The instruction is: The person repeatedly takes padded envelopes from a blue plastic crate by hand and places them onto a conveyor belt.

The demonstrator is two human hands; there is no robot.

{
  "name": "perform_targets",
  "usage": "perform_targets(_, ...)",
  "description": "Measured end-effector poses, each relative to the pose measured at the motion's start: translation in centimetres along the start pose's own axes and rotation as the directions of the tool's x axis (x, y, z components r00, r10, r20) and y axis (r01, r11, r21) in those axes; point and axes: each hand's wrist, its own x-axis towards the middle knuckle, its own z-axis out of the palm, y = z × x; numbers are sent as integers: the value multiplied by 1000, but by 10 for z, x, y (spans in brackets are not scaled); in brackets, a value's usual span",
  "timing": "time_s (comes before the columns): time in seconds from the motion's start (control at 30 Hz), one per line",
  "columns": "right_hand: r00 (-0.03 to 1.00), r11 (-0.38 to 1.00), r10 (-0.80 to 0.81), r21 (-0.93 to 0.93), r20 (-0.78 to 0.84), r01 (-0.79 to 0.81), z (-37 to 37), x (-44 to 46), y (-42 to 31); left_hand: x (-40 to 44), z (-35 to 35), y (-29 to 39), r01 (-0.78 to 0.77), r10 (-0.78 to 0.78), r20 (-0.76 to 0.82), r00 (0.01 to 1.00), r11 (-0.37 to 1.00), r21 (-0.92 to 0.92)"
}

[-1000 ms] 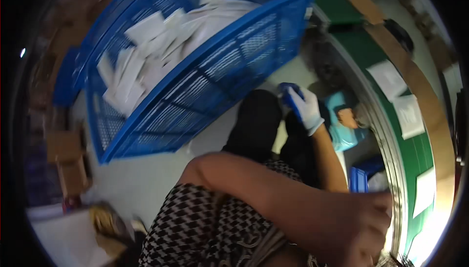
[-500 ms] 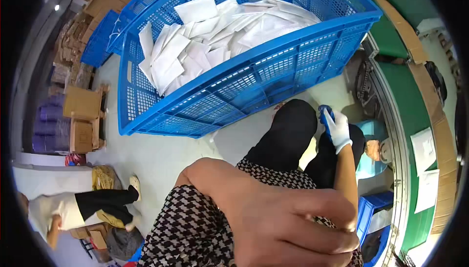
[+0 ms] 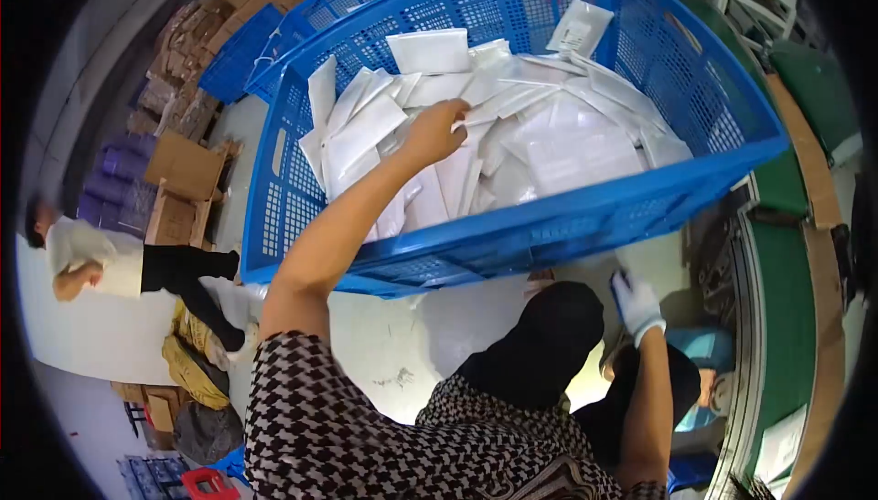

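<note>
A large blue plastic crate (image 3: 512,217) with lattice walls holds a heap of flat white packets (image 3: 585,148). My left hand (image 3: 437,134), bare, is inside the crate over the middle of the heap. Its fingers are bent with a gap between them, at the edges of packets; none is visibly gripped. Low on the right, my right hand (image 3: 640,306) in a white glove is beside my knee. It is closed around a dark blue handheld object (image 3: 620,288), mostly hidden by the glove, whose kind I cannot make out. One labelled packet (image 3: 580,28) leans against the crate's far wall.
A green-topped bench or conveyor (image 3: 788,308) with a metal rail runs along the right. Cardboard boxes (image 3: 187,166) are stacked at the left, with another blue crate (image 3: 240,54) behind. A person (image 3: 101,258) in a white top is at the left.
My left hand has gone from close in front of the camera, forward into the crate onto the packets. The view has shifted, and the gloved right hand stays low near my knee.
</note>
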Motion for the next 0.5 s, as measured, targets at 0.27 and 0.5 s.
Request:
perform_targets(0.27,919,794,-236,-483,315,370,9,19,-20,76,118,-102,258,-476,104,873,634,729)
perform_targets(0.5,918,852,-210,-398,336,340,8,7,-17,102,135,-144,281,-536,56,842,526,803)
